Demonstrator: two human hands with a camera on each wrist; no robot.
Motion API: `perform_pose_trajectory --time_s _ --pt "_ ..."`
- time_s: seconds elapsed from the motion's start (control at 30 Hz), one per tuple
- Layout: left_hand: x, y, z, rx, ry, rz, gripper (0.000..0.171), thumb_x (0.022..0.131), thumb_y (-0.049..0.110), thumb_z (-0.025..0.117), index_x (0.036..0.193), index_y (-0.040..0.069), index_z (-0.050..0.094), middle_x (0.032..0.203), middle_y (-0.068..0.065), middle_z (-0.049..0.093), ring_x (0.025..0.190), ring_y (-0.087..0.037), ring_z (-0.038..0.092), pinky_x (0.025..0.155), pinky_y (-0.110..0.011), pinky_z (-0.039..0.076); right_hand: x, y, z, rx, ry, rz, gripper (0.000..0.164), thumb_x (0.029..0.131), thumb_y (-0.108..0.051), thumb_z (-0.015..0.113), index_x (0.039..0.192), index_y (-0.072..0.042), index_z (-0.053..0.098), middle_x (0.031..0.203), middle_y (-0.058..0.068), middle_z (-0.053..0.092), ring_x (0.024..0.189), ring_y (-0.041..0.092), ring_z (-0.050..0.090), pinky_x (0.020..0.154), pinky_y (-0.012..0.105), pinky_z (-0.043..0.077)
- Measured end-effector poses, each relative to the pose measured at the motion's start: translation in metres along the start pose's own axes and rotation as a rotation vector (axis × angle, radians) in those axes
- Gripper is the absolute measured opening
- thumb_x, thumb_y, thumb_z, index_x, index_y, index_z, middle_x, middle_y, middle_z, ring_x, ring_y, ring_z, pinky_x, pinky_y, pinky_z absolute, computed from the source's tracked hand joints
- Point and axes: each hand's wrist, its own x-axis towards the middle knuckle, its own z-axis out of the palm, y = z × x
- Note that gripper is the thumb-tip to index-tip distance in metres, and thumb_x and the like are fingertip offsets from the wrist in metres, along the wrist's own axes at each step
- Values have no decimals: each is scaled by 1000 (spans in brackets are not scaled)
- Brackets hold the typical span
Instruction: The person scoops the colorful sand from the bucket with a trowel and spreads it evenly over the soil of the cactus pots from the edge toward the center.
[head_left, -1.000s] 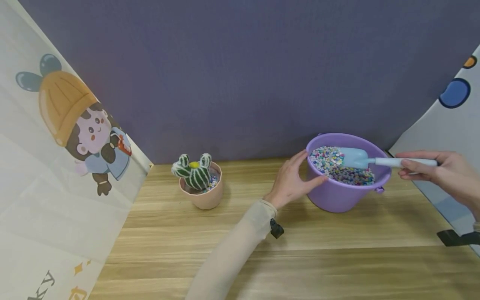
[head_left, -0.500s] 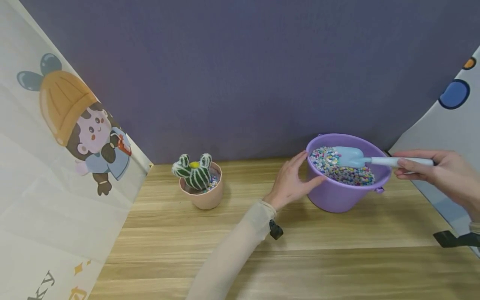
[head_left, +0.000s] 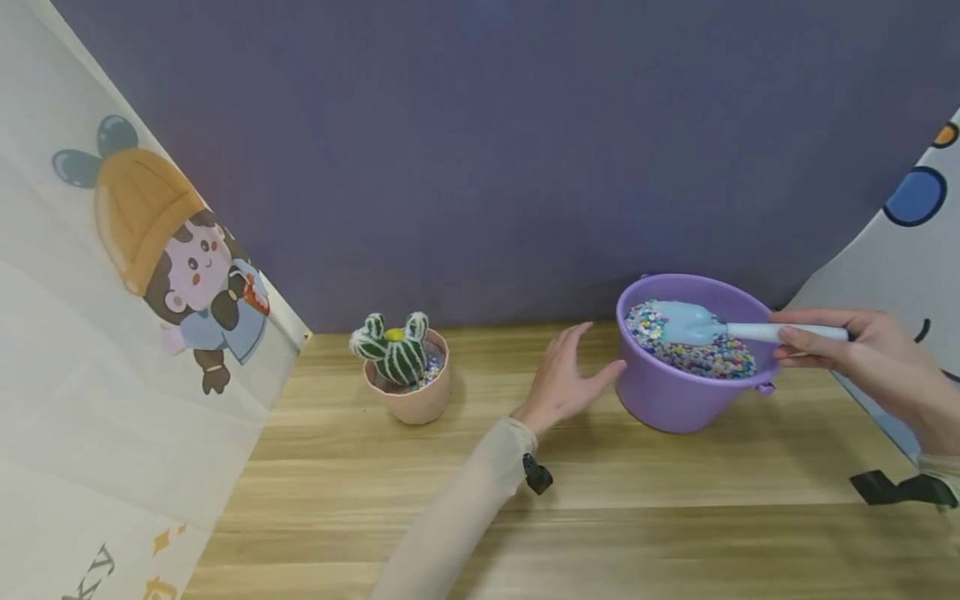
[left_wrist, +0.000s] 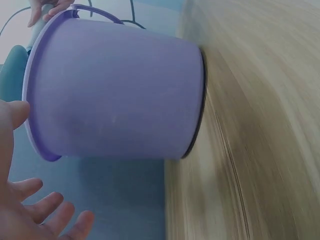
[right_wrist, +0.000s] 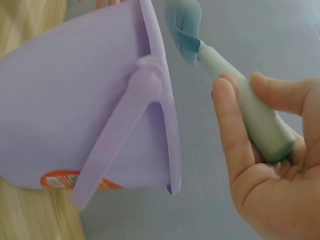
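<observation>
A purple bucket (head_left: 675, 400) holds many small multicoloured pellets (head_left: 705, 358). Over them is a light blue toy shovel (head_left: 690, 323), with some pellets at its tip. My right hand (head_left: 862, 346) grips the shovel's pale handle (right_wrist: 255, 110); in the right wrist view the blade stands above the bucket's rim. To the left of the bucket, my left hand (head_left: 566, 379) is apart from it, thumb and fingers spread and holding nothing. In the left wrist view those fingers (left_wrist: 45, 207) are beside the rim. Farther left stands a peach pot (head_left: 420, 406) with a striped cactus (head_left: 401, 360) and some pellets.
All of this stands on a wood-grain table (head_left: 480, 542). A dark blue-grey panel (head_left: 480, 167) rises behind it. White printed panels close off the left (head_left: 75, 375) and right sides. The bucket's handle (right_wrist: 117, 137) hangs down its side.
My left hand has let go of the bucket's rim and moved slightly left. The shovel has shifted left and risen over the pellets, carrying some at its tip. The view has tilted slightly.
</observation>
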Motion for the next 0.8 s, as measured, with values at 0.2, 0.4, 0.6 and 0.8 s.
perform_pose_trajectory --time_s 0.2,0.4,0.6,0.8 --pt "-8 -5 -11 -40 7 -15 79 96 54 73 162 22 43 168 -1 44 155 -24 42 126 -55 39 -3 -1 6 84 22 4 33 107 -3 61 123 -24 80 105 -17 78 85 9 79 77 20 64" --pt "-12 -10 -19 -40 29 0 71 96 47 75 158 23 49 163 -3 51 147 -24 51 123 -51 43 -2 -3 11 69 24 24 33 107 -6 62 121 -30 79 102 -18 78 84 7 79 77 15 62" --pt "-17 -18 -25 -41 28 4 66 98 43 74 157 24 51 162 -3 51 146 -27 52 122 -52 44 -1 -5 18 44 6 34 35 108 -9 62 114 -39 78 102 -23 76 83 4 79 77 11 60" --pt "-23 -25 -30 -62 31 17 64 98 42 75 155 23 52 159 -2 53 145 -28 53 121 -51 46 1 -7 26 80 -18 29 37 107 -7 63 112 -41 77 98 -17 80 82 4 79 76 12 61"
